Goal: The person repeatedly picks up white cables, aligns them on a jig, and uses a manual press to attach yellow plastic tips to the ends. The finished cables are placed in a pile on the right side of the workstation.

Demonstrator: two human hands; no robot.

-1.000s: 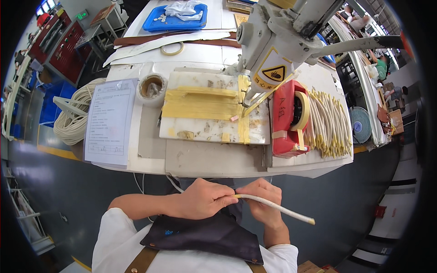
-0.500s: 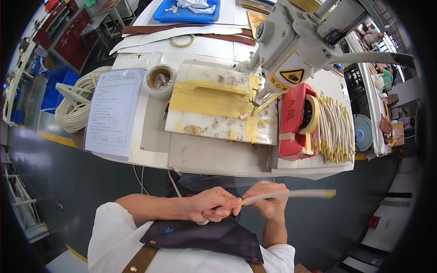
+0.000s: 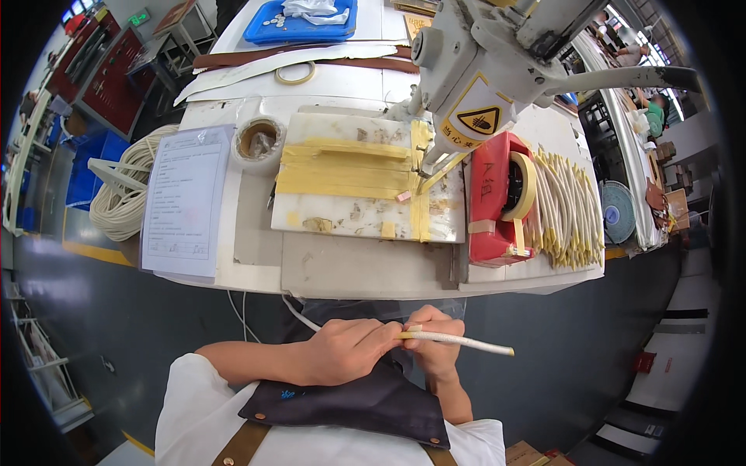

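Note:
Over my lap, a white cord (image 3: 474,341) runs between my two hands, and its yellow-tipped free end sticks out to the right. My left hand (image 3: 353,351), back upward, is closed around the cord. My right hand (image 3: 435,353) pinches it just beside the left, with the thumb at a yellow taped band (image 3: 405,335). Behind the left wrist, a length of white cord (image 3: 301,313) hangs near the bench edge. My left fingertips are mostly hidden. Ahead on the bench stands a red tape dispenser (image 3: 486,198) with a yellow tape roll (image 3: 525,190).
A grey press-like machine (image 3: 443,58) with a warning sign rises over a yellow-taped white board (image 3: 299,221). Cut cords with yellow ends (image 3: 569,213) lie right of the dispenser. At left are a film roll (image 3: 256,163), a printed sheet (image 3: 185,210) and a cord coil (image 3: 116,210).
My left hand has rolled over so its back faces up. My right hand has shifted left and closer to it. The cord's free end has swung left and downward.

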